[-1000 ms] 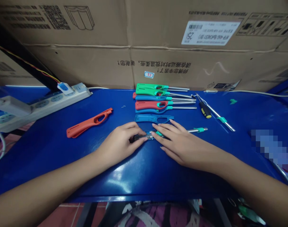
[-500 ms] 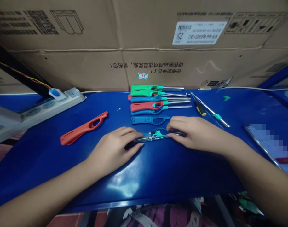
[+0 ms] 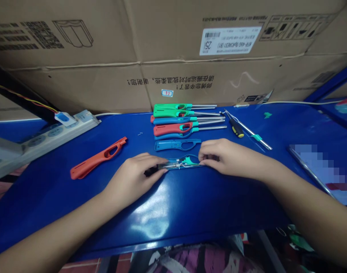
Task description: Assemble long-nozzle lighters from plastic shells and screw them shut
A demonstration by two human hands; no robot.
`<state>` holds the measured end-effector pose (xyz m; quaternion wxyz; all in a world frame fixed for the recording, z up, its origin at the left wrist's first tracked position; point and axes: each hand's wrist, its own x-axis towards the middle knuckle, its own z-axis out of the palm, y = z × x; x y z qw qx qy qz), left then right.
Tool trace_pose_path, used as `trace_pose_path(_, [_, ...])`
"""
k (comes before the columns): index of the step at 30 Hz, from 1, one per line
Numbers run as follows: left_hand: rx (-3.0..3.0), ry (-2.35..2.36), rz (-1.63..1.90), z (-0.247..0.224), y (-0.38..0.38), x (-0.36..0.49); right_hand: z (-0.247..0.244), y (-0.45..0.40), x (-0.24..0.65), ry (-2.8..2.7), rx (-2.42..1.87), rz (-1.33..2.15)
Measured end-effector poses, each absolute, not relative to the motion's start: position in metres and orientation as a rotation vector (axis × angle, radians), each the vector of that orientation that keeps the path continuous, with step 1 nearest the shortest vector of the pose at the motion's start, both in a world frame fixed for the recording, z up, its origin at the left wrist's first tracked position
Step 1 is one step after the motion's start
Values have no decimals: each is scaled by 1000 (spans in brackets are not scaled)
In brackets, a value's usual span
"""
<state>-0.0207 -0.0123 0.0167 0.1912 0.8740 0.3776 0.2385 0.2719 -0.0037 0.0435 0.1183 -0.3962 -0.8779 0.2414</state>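
An opened lighter with a blue shell, a teal trigger and thin wires lies between my hands. My left hand grips its left end between thumb and fingers. Around its right end, the fingers of my right hand are pinched, hiding that end. Just behind it lies an empty blue half shell. Several lighters with green, red and blue handles and metal tubes are lined up farther back. To the left rests an orange-red shell.
A power strip runs along the left side. At the right are a black and yellow screwdriver, a metal tube with a teal part and a phone. A large cardboard box stands behind the blue table.
The view has shifted slightly, moving most things a little left in the picture. Both hands still hold the opened lighter, and the right end of it is now more covered by my right fingers.
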Motion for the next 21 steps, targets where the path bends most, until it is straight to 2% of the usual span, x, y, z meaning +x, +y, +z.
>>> trace_pose_path(9, [2450, 1080, 664, 18, -12, -22, 49, 1, 284, -2597, -1298, 704])
trace_pose_path(17, [2415, 1085, 666, 16, -10, -23, 51, 7, 279, -2252, -1685, 1219])
trace_pose_path(21, [2426, 1079, 670, 15, -9, -22, 47, 10, 281, -2249, -1646, 1199])
